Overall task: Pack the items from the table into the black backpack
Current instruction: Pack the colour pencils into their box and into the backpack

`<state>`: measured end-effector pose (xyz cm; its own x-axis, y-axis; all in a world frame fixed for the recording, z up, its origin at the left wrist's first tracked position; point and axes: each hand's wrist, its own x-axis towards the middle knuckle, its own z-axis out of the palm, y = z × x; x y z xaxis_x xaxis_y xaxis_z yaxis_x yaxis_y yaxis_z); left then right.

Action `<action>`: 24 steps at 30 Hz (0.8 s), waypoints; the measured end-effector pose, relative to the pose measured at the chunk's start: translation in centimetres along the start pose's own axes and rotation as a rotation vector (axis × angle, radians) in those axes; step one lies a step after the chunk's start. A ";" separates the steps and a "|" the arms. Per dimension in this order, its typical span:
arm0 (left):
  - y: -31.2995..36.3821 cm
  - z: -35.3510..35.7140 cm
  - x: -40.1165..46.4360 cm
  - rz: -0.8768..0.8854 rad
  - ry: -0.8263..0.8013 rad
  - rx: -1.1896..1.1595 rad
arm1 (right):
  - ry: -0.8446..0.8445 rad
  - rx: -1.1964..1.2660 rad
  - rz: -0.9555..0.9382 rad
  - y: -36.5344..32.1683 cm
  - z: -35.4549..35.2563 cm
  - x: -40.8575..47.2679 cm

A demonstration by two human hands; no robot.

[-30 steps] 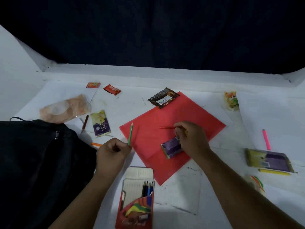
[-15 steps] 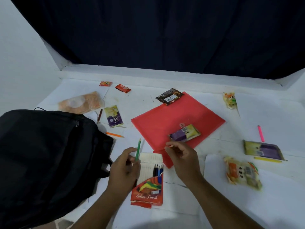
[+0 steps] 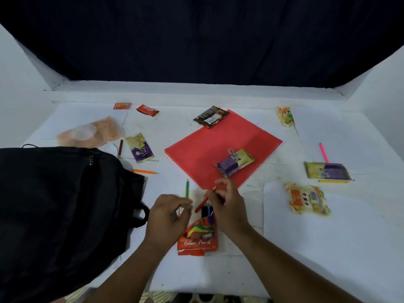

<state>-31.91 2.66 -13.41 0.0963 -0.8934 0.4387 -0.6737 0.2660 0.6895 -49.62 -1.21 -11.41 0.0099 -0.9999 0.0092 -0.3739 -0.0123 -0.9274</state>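
Right now my left hand (image 3: 169,212) pinches a green pencil (image 3: 187,188) that stands nearly upright, tip up, while my right hand (image 3: 225,205) pinches a red pencil (image 3: 204,200) slanting down toward the pencil box (image 3: 199,237) — that box lies on the white table (image 3: 328,248) between my wrists, at about 6 o'clock, with a few dark and blue pencils showing at its open end. The black backpack (image 3: 56,206) sprawls at 9 o'clock, its handle loop near my left hand. A red folder (image 3: 209,149) lies at the centre, just beyond my fingers, with a purple and yellow snack pack (image 3: 235,162) lying on it and a dark brown wrapper (image 3: 211,117) overlapping its far corner at 12 o'clock. Toward 10 o'clock lie a pale orange bag (image 3: 90,133), a second purple and yellow pack (image 3: 142,147), a brown pencil (image 3: 120,147) and an orange pencil (image 3: 144,171) just beside the backpack. Two small red sachets (image 3: 147,110) lie at 11 o'clock. At 3 o'clock are a pink pen (image 3: 323,152), a third purple and yellow pack (image 3: 326,170) with a yellow pencil (image 3: 333,181) along its near edge, and an orange noodle packet (image 3: 308,199) — one more small packet (image 3: 285,117) lies at 1 o'clock.
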 end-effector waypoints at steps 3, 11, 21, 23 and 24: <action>-0.3 0.2 0.0 0.027 -0.018 -0.029 | 0.028 -0.023 -0.022 0.6 0.2 -0.3; -0.5 -0.1 0.0 0.029 -0.092 -0.049 | 0.016 -0.044 -0.054 1.2 0.4 -0.5; -0.5 -0.3 0.3 0.077 -0.155 -0.005 | 0.003 -0.155 -0.216 1.4 0.6 -0.5; -0.6 -0.2 0.3 0.034 -0.165 0.036 | -0.002 -0.172 -0.248 1.4 0.6 -0.5; -0.6 -0.2 0.4 0.005 -0.172 0.054 | -0.004 -0.169 -0.249 1.3 0.6 -0.5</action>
<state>-31.36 2.24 -13.59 -0.0312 -0.9421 0.3338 -0.7124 0.2552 0.6538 -49.58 -0.73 -12.88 0.1243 -0.9659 0.2273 -0.5086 -0.2587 -0.8212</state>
